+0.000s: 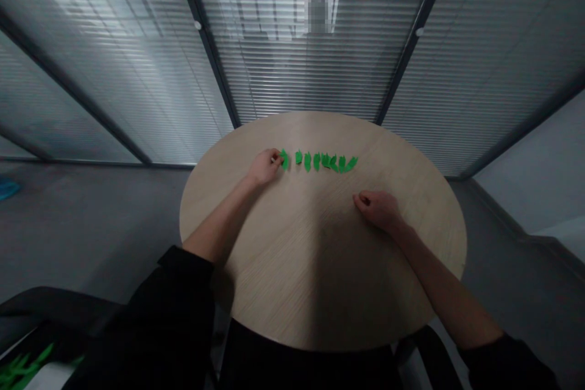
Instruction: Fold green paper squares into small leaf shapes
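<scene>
Several small green leaf-shaped pieces lie in a row across the far half of the round wooden table (269, 244). At the left end of that row, my left hand (265, 166) pinches the edge of a green leaf (284, 159) between its fingertips. A small gap separates this one from a second green leaf (298, 157); the others sit closer together towards the right, ending with a slanted green leaf (351, 164). My right hand (379, 208) rests on the tabletop, nearer to me than the row's right end. Its fingers are curled in, with nothing visible in them.
Glass panels with blinds (301, 73) stand right behind the table's far edge. More green leaf pieces (27, 368) show at the lower left, beside a black chair armrest (59, 301). A blue object (8, 188) is on the floor at the far left.
</scene>
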Action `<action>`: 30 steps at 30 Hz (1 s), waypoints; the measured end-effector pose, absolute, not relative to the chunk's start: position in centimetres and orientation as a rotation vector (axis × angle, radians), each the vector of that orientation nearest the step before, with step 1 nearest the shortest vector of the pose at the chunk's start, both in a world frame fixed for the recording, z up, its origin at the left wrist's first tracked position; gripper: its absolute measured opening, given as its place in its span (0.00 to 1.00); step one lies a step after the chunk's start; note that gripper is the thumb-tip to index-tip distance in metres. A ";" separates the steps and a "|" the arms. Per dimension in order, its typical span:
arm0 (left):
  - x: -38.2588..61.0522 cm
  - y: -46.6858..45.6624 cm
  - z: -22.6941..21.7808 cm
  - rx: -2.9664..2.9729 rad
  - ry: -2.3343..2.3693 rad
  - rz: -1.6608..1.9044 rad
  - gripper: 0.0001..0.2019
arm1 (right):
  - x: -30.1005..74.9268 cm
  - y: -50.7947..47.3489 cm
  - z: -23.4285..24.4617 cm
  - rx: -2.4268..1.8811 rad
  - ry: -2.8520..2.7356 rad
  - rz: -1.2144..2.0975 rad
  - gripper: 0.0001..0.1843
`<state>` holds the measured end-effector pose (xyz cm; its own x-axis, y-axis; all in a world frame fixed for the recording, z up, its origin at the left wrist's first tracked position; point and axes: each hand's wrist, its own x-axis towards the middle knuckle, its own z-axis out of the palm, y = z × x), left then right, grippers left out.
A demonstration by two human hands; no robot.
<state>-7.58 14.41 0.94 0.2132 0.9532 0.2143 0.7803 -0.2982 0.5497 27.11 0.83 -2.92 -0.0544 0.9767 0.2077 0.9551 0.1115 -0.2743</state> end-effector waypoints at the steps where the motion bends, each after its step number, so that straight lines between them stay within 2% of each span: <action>1: -7.6 15.3 0.9 2.159 1.663 0.735 0.09 | 27.1 0.8 -2.9 -1.890 -2.057 0.092 0.23; 8: -6.3 18.7 0.0 2.138 1.813 0.557 0.08 | 27.0 0.7 -2.8 -1.884 -2.055 0.113 0.23; 14: -4.6 19.3 -0.6 2.141 1.815 0.461 0.14 | 27.0 0.7 -2.7 -1.901 -2.054 0.127 0.23; 23: -4.2 19.3 -0.9 2.121 1.775 0.604 0.08 | 26.9 0.6 -2.5 -1.901 -2.055 0.127 0.23; 30: -5.3 18.5 -1.2 2.049 1.745 0.756 0.15 | 26.9 0.7 -2.6 -1.903 -2.049 0.131 0.23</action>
